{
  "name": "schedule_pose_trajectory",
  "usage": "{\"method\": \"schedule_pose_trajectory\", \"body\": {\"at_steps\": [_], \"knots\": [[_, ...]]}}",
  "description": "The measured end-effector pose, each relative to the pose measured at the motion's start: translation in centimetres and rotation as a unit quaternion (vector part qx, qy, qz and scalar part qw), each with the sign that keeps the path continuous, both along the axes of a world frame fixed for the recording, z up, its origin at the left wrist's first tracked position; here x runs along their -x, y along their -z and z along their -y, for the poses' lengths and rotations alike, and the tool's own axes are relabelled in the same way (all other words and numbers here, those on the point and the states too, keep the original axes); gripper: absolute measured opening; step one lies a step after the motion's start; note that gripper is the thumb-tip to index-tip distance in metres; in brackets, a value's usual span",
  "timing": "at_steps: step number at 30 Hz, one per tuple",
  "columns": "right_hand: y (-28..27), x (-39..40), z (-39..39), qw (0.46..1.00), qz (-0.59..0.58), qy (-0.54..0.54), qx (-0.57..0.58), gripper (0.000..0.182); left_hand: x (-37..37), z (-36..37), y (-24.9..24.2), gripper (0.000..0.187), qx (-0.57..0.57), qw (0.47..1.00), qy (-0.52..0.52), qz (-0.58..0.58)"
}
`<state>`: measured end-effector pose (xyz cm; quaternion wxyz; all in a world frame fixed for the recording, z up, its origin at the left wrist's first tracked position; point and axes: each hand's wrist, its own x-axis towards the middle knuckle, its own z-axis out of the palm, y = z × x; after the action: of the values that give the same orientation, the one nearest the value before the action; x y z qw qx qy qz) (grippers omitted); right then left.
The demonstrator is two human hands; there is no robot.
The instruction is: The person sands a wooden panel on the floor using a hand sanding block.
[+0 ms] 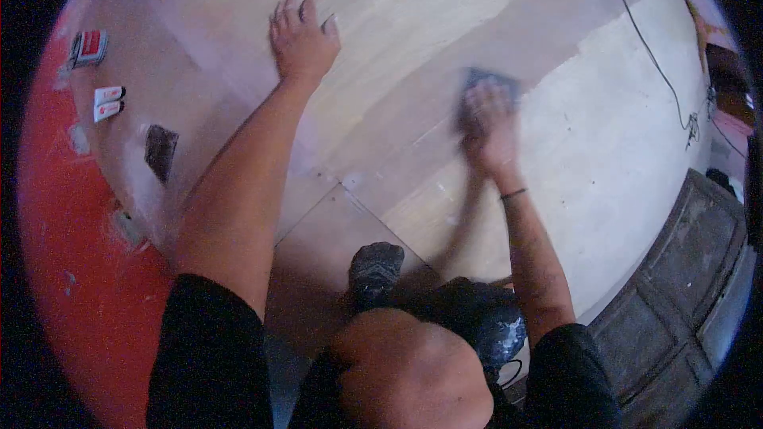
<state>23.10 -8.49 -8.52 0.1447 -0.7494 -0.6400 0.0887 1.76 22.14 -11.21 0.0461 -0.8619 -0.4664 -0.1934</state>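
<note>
My left hand rests on the pale, patchily coated board with its fingers spread and nothing in them. Farther right, my right hand presses a dark piece of sandpaper against the same surface. Motion blurs that hand and the sheet's edges. Beneath and around it runs a broad greyish-pink band across the cream board. A dark brown flat piece lies on the left side, apart from both hands.
Near the left edge are a red-and-white tin and two small white tubes. Red surface borders the board there. A dark panelled door lies at lower right. A thin cable crosses the upper right. My shoe is below.
</note>
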Motion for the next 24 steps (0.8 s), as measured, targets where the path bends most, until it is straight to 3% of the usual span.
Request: {"method": "schedule_pose_trajectory", "body": {"at_steps": [2,4,5,7,10,13,14,15,16,17,18,19,20,22,24], "knots": [[10.0,-2.5,1.7,0.958,-0.01,0.287,-0.027,0.061,0.3,0.1,-0.1,0.057,-0.002,1.0,-0.009,-0.011],[4.4,3.3,-0.2,0.991,0.038,0.115,-0.064,0.058,0.2,0.0,-0.1,0.057,-0.001,1.0,-0.002,0.002],[2.2,7.8,-0.1,1.0,0.01,0.003,0.004,0.058,0.1,-0.1,-0.1,0.056,-0.002,1.0,-0.003,0.009],[-0.3,14.0,2.4,0.968,-0.144,-0.17,0.117,0.056,-0.1,-0.4,-0.3,0.055,-0.005,1.0,0.003,0.016],[-1.0,7.9,1.9,0.948,-0.178,-0.244,0.101,0.056,0.2,-0.1,-0.1,0.055,-0.006,1.0,0.013,0.022],[1.4,0.5,0.5,0.989,0.003,-0.123,0.083,0.06,0.1,-0.5,1.1,0.057,-0.012,1.0,0.0,0.005],[1.9,0.9,0.7,0.998,0.004,-0.028,0.056,0.059,0.1,-0.2,1.1,0.057,-0.025,0.999,-0.018,-0.014],[2.2,1.6,0.5,0.997,0.01,0.068,0.022,0.059,-0.2,0.9,-1.9,0.064,0.084,0.996,-0.019,-0.009],[2.7,2.6,0.0,0.986,0.018,0.167,-0.019,0.059,0.0,1.2,-1.7,0.064,0.087,0.996,-0.025,-0.007],[2.6,5.8,0.6,0.996,-0.079,0.024,-0.039,0.057,-0.3,1.1,-1.3,0.06,0.057,0.998,-0.015,0.022],[0.3,9.7,0.8,0.982,-0.169,-0.073,0.04,0.058,-0.2,0.8,-1.0,0.056,0.027,0.998,-0.006,0.048],[-1.3,11.8,1.6,0.947,-0.156,-0.235,0.154,0.057,-0.2,0.5,-1.0,0.056,0.025,0.999,-0.008,0.045],[-0.8,12.5,2.6,0.935,-0.136,-0.29,0.154,0.058,-0.2,0.6,-1.2,0.056,0.033,0.998,-0.011,0.044],[-1.2,8.4,1.2,0.957,-0.129,-0.247,0.081,0.057,-0.3,0.8,-1.6,0.056,0.044,0.998,-0.014,0.04],[1.7,4.0,0.7,0.993,-0.09,-0.08,0.019,0.059,-0.2,1.2,-2.0,0.056,0.04,0.998,-0.009,0.039]]}}
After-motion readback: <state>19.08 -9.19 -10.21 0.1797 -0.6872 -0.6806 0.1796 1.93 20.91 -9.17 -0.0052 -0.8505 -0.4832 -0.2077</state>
